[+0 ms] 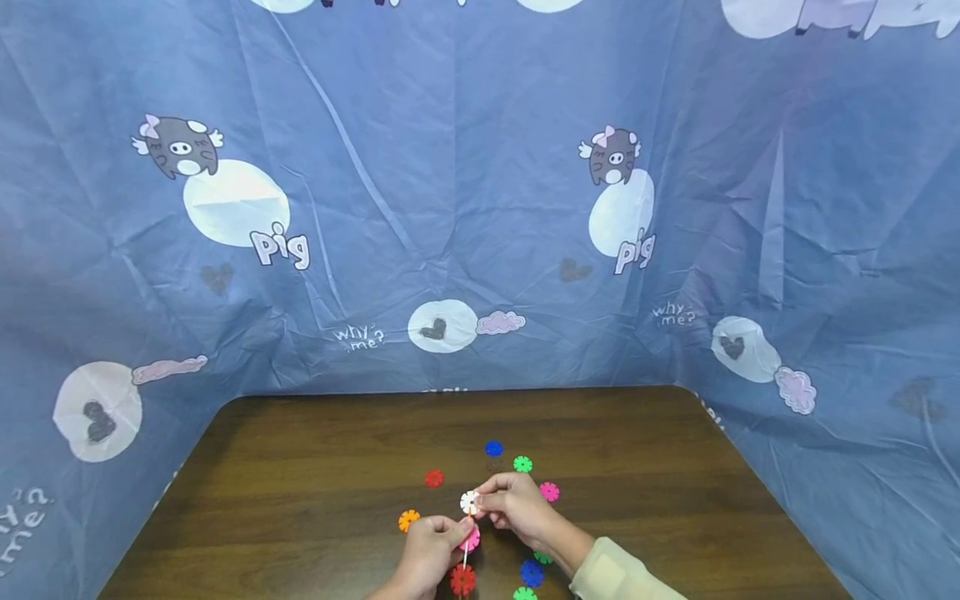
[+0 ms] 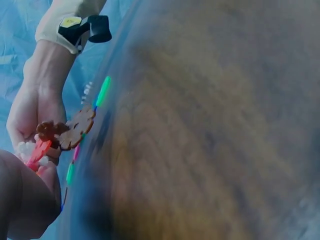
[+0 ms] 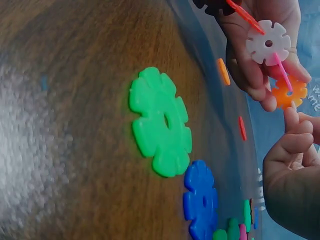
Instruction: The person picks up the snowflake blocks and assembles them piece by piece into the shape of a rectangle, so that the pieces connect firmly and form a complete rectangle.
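My left hand (image 1: pixel 427 554) grips a chain of notched plastic snowflake discs. In the right wrist view the chain runs from a dark brown disc (image 3: pixel 217 6) through a red one (image 3: pixel 246 17), a white one (image 3: pixel 268 43) and a pink one (image 3: pixel 283 72) to an orange disc (image 3: pixel 290 93). Thumb and fingers of my right hand (image 1: pixel 519 510) pinch a white disc (image 1: pixel 470 502) at the upper end, against the orange disc's edge. Lower on the chain, a red disc (image 1: pixel 462 579) hangs below the left hand. Brown discs (image 2: pixel 79 129) show in the left wrist view.
Loose discs lie on the brown wooden table (image 1: pixel 300 483): orange (image 1: pixel 408 521) and red (image 1: pixel 434 477) at left, blue (image 1: pixel 493 448), green (image 1: pixel 522 464) and pink (image 1: pixel 550 492) beyond the right hand. Nearer lie another blue (image 1: pixel 532 572) and green ones (image 1: pixel 525 593). A blue printed cloth (image 1: pixel 510 250) surrounds the table.
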Demonstrator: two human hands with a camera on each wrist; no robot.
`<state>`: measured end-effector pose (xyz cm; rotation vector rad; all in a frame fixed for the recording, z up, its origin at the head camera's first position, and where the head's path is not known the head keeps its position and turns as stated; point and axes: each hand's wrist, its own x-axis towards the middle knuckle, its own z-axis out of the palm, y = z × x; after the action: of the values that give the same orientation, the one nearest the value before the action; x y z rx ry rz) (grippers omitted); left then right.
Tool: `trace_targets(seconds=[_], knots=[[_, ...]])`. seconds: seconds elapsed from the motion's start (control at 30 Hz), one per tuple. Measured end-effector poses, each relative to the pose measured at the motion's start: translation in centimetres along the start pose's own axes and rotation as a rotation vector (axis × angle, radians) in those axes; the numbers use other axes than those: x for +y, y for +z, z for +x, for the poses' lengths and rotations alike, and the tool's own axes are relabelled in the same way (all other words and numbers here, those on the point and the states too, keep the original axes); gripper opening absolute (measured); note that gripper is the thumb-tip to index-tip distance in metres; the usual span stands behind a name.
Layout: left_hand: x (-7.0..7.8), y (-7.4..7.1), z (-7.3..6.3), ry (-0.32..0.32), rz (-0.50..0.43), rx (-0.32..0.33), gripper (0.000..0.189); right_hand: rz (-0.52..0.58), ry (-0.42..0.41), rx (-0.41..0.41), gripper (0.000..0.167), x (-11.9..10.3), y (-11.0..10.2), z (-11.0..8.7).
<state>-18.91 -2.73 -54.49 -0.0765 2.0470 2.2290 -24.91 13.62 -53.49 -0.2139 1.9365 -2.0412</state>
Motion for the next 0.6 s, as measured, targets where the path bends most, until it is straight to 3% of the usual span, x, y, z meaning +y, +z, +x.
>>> trace_targets(seconds=[0.23, 0.6], knots=[[0.3, -0.6, 0.2, -0.043, -0.022, -0.068, 0.023, 0.012, 0.017, 0.007, 0.015, -0.2, -0.1, 0.2], [1.2, -1.3, -0.2, -0.057, -0.056, -0.135, 0.023, 0.016, 0.049, -0.019, 0.018, -0.6, 0.0, 0.2]])
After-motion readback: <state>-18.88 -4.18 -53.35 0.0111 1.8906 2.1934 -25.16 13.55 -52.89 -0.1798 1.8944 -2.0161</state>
